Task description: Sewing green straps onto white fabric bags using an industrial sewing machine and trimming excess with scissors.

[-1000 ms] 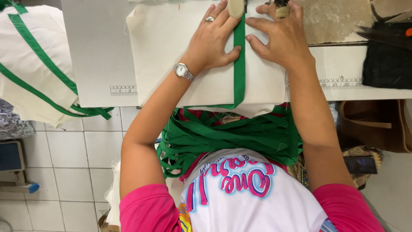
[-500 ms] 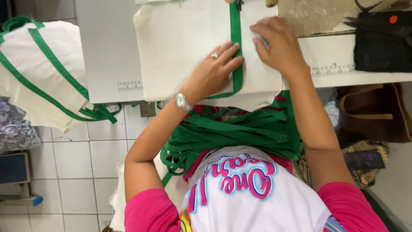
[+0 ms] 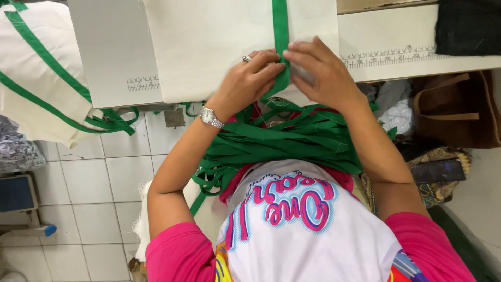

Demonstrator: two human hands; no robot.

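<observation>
A cream fabric panel (image 3: 209,47) lies on the white worktable (image 3: 104,62) with a green strap (image 3: 280,26) running down its middle. My left hand (image 3: 248,83), with a ring and a wristwatch, pinches the strap at the panel's near edge. My right hand (image 3: 321,73) presses the strap and fabric from the right, fingertips touching the left hand's. A pile of loose green straps (image 3: 292,141) rests in my lap just below both hands.
Finished cream bags with green trim (image 3: 36,78) hang off the table at left. A black object (image 3: 467,26) sits at the table's far right, with a brown bag (image 3: 454,109) and patterned bag (image 3: 438,172) below. White floor tiles (image 3: 99,183) lie to the left.
Both hands have slid down the green strap toward me, from the far part of the panel to its near edge. The view has shifted with them.
</observation>
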